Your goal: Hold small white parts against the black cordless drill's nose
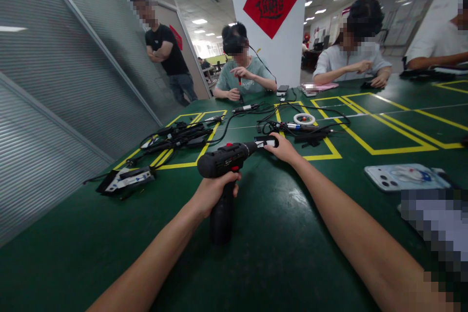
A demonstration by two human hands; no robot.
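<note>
A black cordless drill (224,161) with a red switch stands over the green table (278,243), its nose pointing right. My left hand (215,191) is wrapped round the drill's grip. My right hand (283,147) is closed on the front end of the drill, at the chuck, where a small white-and-black part shows.
Black tools and cables (179,137) lie on yellow floor-tape squares to the left and behind. A white tape ring (304,118) sits beyond the drill. A phone (405,176) lies at the right. Several people sit at the far edge; one stands at the back left.
</note>
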